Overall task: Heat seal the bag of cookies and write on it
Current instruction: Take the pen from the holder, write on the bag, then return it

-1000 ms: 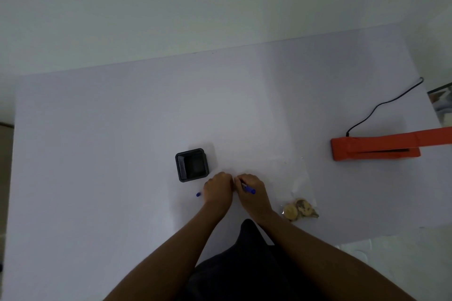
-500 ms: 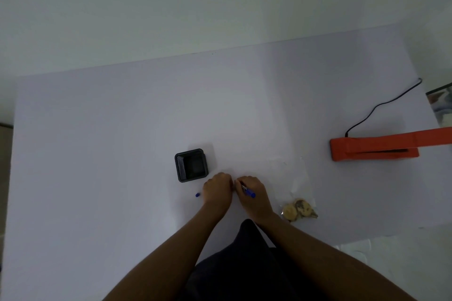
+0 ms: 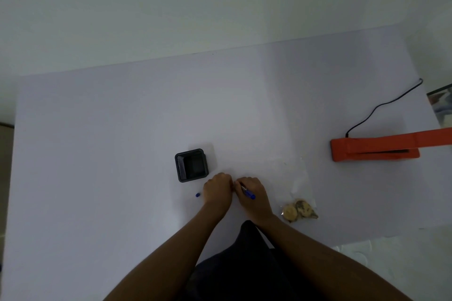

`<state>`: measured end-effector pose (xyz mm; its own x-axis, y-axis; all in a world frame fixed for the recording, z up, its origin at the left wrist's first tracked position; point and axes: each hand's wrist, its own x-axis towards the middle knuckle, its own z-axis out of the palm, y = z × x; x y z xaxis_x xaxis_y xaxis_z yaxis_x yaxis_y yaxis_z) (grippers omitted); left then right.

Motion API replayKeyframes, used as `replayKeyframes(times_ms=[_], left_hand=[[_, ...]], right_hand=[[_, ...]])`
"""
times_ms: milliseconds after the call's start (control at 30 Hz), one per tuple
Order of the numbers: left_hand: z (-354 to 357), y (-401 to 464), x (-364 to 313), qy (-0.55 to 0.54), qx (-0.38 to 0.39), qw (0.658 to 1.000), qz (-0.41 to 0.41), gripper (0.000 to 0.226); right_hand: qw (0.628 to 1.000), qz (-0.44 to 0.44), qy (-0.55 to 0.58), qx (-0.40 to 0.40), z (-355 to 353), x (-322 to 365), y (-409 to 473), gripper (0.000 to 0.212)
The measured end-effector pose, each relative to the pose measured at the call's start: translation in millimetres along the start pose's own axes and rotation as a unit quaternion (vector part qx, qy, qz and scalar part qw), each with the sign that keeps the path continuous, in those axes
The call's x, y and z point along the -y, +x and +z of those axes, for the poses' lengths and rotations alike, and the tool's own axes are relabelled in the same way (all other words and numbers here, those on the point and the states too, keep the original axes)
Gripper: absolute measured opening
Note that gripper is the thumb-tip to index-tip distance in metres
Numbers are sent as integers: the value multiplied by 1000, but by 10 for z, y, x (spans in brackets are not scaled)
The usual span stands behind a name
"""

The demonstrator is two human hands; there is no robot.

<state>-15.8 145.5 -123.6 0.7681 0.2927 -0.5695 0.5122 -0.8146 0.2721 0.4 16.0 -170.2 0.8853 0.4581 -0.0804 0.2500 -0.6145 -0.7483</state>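
Note:
A clear bag (image 3: pixel 300 178) lies on the white table (image 3: pixel 122 142) with two cookies (image 3: pixel 299 210) at its near end. My right hand (image 3: pixel 253 199) is left of the bag and grips a blue pen (image 3: pixel 249 193) that points toward my left hand (image 3: pixel 217 192). That hand is curled in a fist, knuckles touching my right hand. A small blue end (image 3: pixel 198 194), apparently the pen cap, shows at its left side; the rest is hidden. The orange heat sealer (image 3: pixel 374 148) sits at the right, its arm raised.
A black square holder (image 3: pixel 192 165) stands just beyond my left hand. The sealer's black cord (image 3: pixel 381 105) runs to the table's far right corner. A dark garment (image 3: pixel 244 264) shows between my forearms at the near edge.

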Motion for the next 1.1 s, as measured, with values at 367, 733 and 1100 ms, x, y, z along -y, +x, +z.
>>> replayKeyframes(times_ms=[367, 733, 1100], left_hand=[[8, 4, 3, -10, 9, 1000, -10, 19], [18, 15, 4, -12, 5, 1000, -12, 18], [28, 23, -4, 12, 13, 1000, -14, 15]], right_hand=[[999, 38, -14, -12, -2, 13, -6, 18], [999, 46, -7, -15, -22, -10, 10, 22], [998, 52, -30, -16, -51, -20, 2, 27]])
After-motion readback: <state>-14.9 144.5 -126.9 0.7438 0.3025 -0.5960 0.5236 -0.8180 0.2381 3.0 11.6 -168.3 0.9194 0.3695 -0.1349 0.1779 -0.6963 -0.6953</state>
